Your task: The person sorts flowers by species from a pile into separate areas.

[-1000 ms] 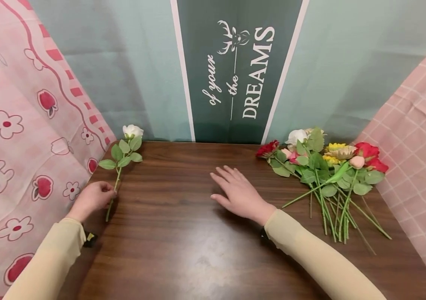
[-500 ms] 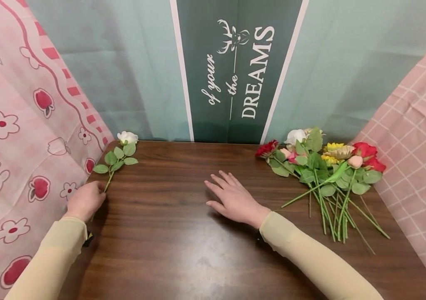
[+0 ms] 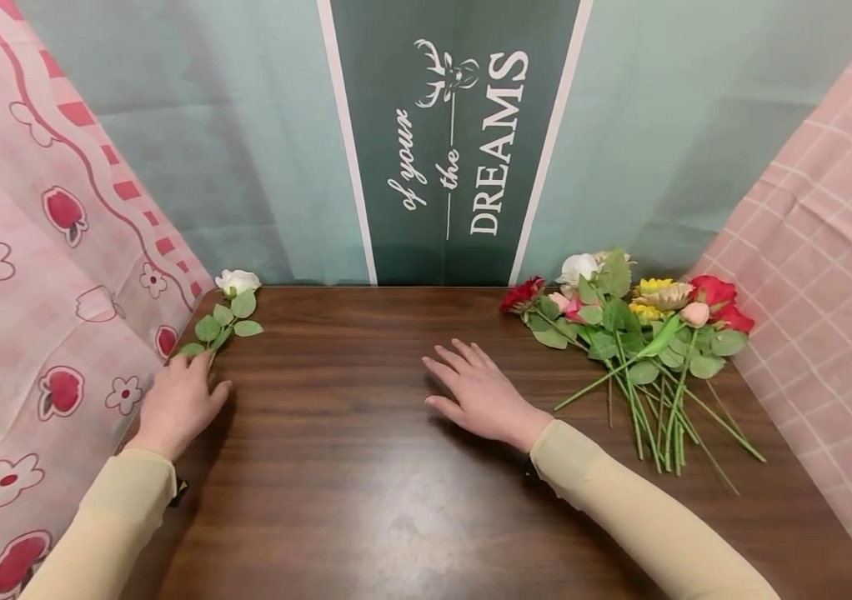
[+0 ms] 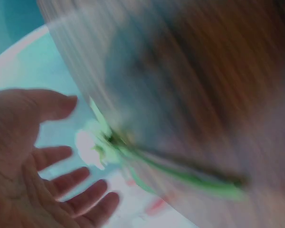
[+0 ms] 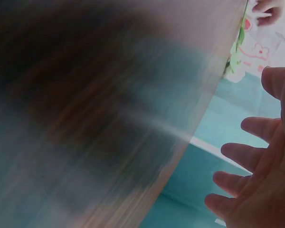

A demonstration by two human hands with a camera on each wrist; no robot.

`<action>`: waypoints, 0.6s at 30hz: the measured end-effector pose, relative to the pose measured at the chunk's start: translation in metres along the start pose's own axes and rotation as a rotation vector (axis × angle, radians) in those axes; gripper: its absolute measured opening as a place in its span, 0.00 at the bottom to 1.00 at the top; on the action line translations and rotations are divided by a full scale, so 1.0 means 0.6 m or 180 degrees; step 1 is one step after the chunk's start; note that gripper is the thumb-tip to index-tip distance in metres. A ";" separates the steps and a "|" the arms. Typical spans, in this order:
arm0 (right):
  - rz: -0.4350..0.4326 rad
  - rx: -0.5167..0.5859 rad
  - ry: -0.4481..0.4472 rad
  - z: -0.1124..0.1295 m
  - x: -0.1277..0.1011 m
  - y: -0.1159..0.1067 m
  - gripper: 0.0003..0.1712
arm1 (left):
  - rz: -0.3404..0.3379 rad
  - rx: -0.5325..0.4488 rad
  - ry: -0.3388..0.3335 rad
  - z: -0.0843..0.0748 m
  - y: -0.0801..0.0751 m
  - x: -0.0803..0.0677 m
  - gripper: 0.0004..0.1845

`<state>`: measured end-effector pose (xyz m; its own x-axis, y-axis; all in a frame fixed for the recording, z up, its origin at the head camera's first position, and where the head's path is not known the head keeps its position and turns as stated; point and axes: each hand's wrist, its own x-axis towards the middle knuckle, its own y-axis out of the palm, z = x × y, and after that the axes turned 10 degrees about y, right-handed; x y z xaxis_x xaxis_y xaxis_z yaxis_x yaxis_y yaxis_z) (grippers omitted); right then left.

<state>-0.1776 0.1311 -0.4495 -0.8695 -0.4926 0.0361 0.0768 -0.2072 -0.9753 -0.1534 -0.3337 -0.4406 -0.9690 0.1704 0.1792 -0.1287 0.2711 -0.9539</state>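
A white artificial rose (image 3: pixel 238 282) with green leaves lies at the far left corner of the table. Over its stem hovers my left hand (image 3: pixel 174 404), thumb held away from the fingers. The left wrist view shows that hand's fingers spread and apart from the green stem (image 4: pixel 194 182), which is blurred. From the head view, the hand covers most of the stem. My right hand (image 3: pixel 482 396) is spread low over the middle of the table, holding nothing; whether it touches the wood cannot be told. Its straight, separated fingers also show in the right wrist view.
At the right of the brown wooden table (image 3: pixel 366 467) lies a loose pile of artificial flowers (image 3: pixel 621 317), red, white, pink and yellow, stems toward me. A green printed cloth (image 3: pixel 276 167) hangs behind. Pink cloths (image 3: pixel 831 250) stand along both sides.
The rose has shifted left and a little toward me, and my left hand has let go of its stem, with the thumb now apart. My right hand stays nearly in place.
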 end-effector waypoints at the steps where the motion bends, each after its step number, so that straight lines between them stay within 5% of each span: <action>1: -0.0028 -0.0007 0.0037 -0.007 -0.002 -0.002 0.38 | -0.0072 0.0047 0.0177 -0.012 0.005 0.005 0.35; 6: -0.0211 0.0048 0.0333 -0.053 -0.017 -0.014 0.36 | -0.0031 0.0156 0.0990 -0.103 0.035 0.035 0.44; 18: -0.1005 0.0686 0.1414 -0.219 -0.112 -0.069 0.19 | 0.0650 -0.0058 0.2287 -0.409 0.107 0.074 0.43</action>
<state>-0.1865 0.2835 -0.4404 -0.9840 0.0128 0.1775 -0.1621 -0.4764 -0.8642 -0.1532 -0.0762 -0.4348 -0.5958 0.7944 0.1181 0.0486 0.1824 -0.9820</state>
